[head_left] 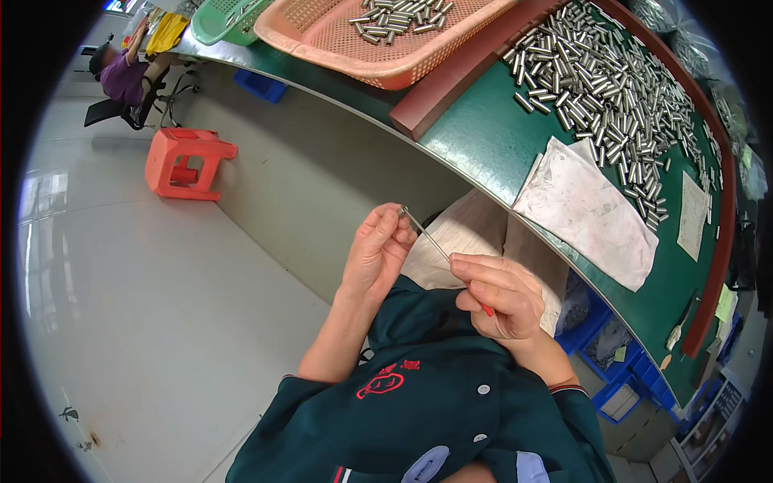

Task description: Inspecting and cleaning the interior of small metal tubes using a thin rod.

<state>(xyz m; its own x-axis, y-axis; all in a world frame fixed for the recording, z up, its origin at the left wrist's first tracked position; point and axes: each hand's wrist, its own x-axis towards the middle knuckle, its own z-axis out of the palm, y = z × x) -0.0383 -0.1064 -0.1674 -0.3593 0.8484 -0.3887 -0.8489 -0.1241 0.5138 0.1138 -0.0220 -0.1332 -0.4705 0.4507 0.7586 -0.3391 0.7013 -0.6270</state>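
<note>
Above my lap, my right hand (pixel 503 298) is closed around a thin tool with a slim metal shaft (pixel 427 235). A red handle end (pixel 487 309) shows below its fingers. My left hand (pixel 377 248) pinches with thumb and forefinger at the far tip of that shaft. A small shiny metal bit (pixel 403 211) shows there, too small to make out; the fingers hide the rest. To the right, on the green table (pixel 467 137), lie many short metal tubes (pixel 620 105) in a loose pile. A stained white cloth (pixel 588 213) lies between them and the table's near edge.
A pink basket (pixel 322 48) with more metal tubes stands at the far edge of view, beside a green basket (pixel 217 20). A red-brown wooden strip (pixel 451 80) divides the table. A red stool (pixel 185 165) stands on the floor at left; blue bins (pixel 616 354) sit under the table.
</note>
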